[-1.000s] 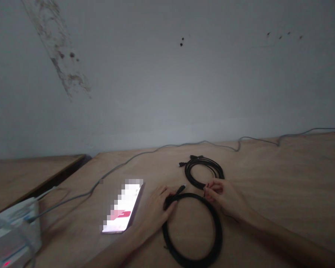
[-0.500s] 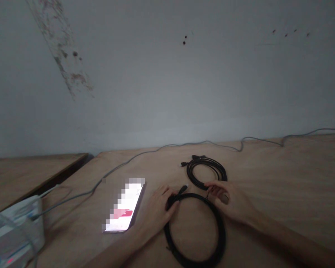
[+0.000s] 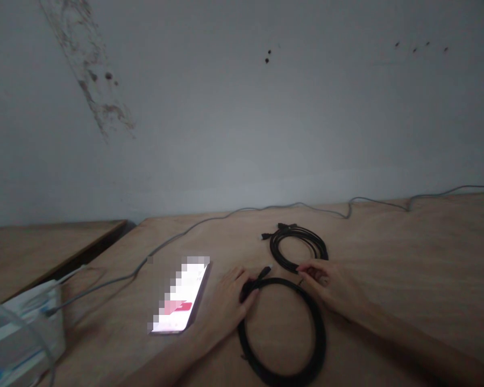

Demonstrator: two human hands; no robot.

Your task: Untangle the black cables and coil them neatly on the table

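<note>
A black cable wound into a round coil [image 3: 321, 338] lies on the wooden table in front of me. My left hand [image 3: 228, 301] is closed around its upper left side, thumb inside the ring, beside the cable's plug [image 3: 264, 272], which points up and right. At the coil's upper right, my right hand [image 3: 331, 282] pinches with thumb and forefinger at a thin dark twist tie [image 3: 300, 281]; the fingers partly hide it. Just behind, a second black cable coil [image 3: 320, 243] rests flat with its plugs at the upper left, close to my right fingertips.
Left of my left hand lies a lit phone [image 3: 181, 301], its screen partly blurred. A white box-like device [image 3: 52, 322] stands at the left edge. From it a grey cable [image 3: 161, 248] runs along the table's back, below the wall [image 3: 242, 118]. A gap separates another tabletop [image 3: 36, 244].
My right hand's fingers have drawn closer together at the tie, and the hand has shifted slightly. My left hand and both coils stay in place.
</note>
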